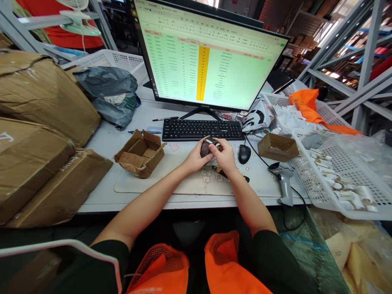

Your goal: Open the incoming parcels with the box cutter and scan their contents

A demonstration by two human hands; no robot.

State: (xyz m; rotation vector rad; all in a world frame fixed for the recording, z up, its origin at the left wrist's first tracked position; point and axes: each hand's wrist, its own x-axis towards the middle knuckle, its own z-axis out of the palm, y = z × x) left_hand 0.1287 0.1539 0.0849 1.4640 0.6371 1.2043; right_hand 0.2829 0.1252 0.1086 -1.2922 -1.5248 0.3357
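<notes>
A small dark brown, rounded item with a shiny top (pixel 206 148) is held between my two hands, just in front of the keyboard; its kind is unclear. My left hand (pixel 196 157) wraps its left side. My right hand (pixel 226 157) grips it from the right, with the thumb across the front. Below my right wrist lies a yellow-and-black tool (pixel 221 172), partly hidden by the arm. To the left stands an open cardboard box (pixel 141 154) with its flaps up. A black mouse (pixel 244 154) sits just right of my right hand.
Behind the keyboard (pixel 202 129) stands a monitor (pixel 211 61) showing a spreadsheet. On the right are a small cardboard box (pixel 278 147), a barcode scanner (pixel 284 183) and a white basket of rolls (pixel 318 192). Large cartons (pixel 36 94) and a grey bag (pixel 107 92) crowd the left.
</notes>
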